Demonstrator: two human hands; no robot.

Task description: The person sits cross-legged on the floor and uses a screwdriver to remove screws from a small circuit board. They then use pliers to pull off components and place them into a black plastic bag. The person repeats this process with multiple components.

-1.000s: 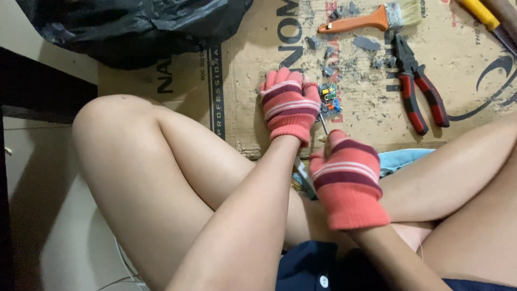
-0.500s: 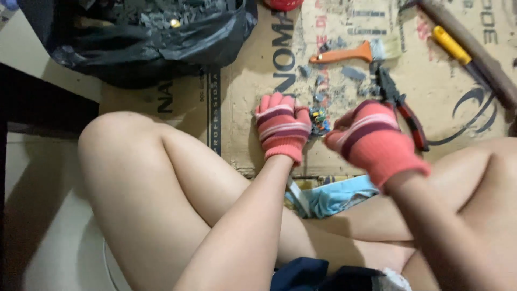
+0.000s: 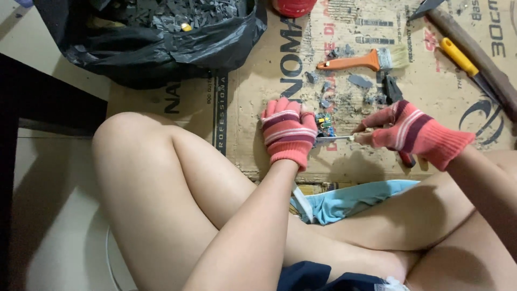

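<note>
Pink striped gloves cover both hands: the left hand [image 3: 289, 132] presses closed on a small circuit board [image 3: 323, 125], while the right hand [image 3: 412, 132] fingers pinch a thin metal tool [image 3: 334, 139] over cardboard [image 3: 258, 102].

A flattened cardboard sheet [image 3: 258, 91] covers the floor. At its far left corner slumps a black plastic bag [image 3: 161, 43] filled with grey broken scraps. Toward the far edge lies an orange-handled paintbrush [image 3: 358, 60], grey chips scattered just beside it. A yellow-handled tool [image 3: 458, 54] rests by a wooden handle [image 3: 474, 54] at the far right corner. Light blue cloth [image 3: 350, 202] lies along the near edge.
</note>
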